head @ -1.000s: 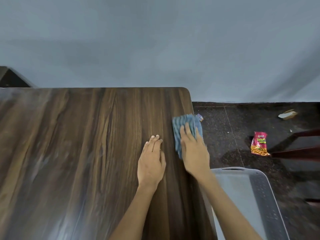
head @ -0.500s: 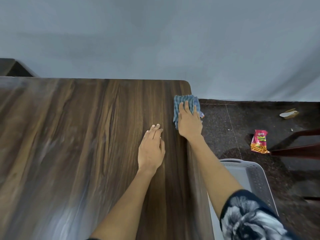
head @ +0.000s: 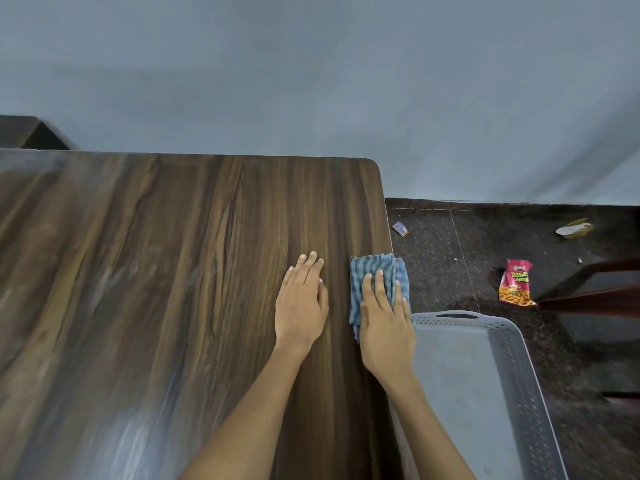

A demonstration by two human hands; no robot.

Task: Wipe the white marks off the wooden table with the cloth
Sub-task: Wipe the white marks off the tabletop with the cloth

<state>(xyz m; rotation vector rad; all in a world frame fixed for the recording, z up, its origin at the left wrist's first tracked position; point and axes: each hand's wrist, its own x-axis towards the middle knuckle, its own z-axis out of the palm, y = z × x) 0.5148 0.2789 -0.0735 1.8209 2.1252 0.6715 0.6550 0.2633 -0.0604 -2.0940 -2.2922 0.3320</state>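
Note:
A folded blue striped cloth (head: 367,275) lies at the right edge of the dark wooden table (head: 156,271), part of it hanging over the edge. My right hand (head: 386,323) presses flat on the cloth, fingers spread over it. My left hand (head: 302,303) rests palm down on the bare wood just left of the cloth, holding nothing. Faint pale smears show on the table's left part, blurred; I cannot tell marks from glare.
A grey perforated plastic basket (head: 512,358) stands on the floor against the table's right edge, under my right forearm. A red snack packet (head: 515,283), a small wrapper (head: 400,228) and a paper scrap (head: 573,228) lie on the dark floor. Dark chair legs (head: 595,296) are at right.
My right hand has drawn the cloth back toward me along the table's right edge, after pushing it toward the far corner half a second ago. My left hand has stayed flat in place.

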